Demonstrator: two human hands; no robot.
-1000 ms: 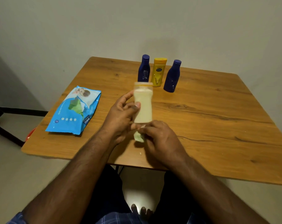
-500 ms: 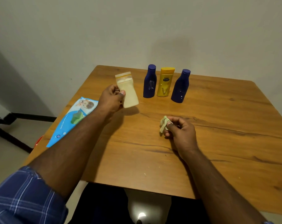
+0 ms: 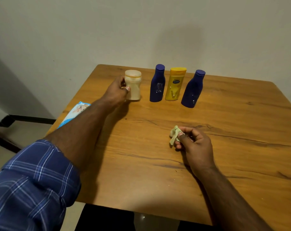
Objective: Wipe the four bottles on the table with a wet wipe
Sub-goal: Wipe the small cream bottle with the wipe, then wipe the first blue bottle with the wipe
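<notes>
- Wooden surface [image 3: 224, 147] stands against a plain pale wall.
- Left hand [image 3: 116, 92] grips the cream bottle [image 3: 134, 85], fingers curled round its side; the bottle stands upright at the left end of the row.
- Just beside it stand a blue bottle [image 3: 157, 84], a yellow bottle [image 3: 175, 84] and a second blue bottle [image 3: 193, 90], all upright.
- Right hand [image 3: 194, 145] rests on the surface, pinching a crumpled wet wipe [image 3: 174, 135].
- Wipe pack [image 3: 74, 112] lies at the left edge, partly hidden by the forearm.

Wood-grain table [image 3: 224, 147] with satin finish, glossy plastic blue bottles [image 3: 157, 84], translucent cream bottle [image 3: 134, 87], crumpled wet wipe [image 3: 174, 135], checked cloth sleeve [image 3: 33, 180]
</notes>
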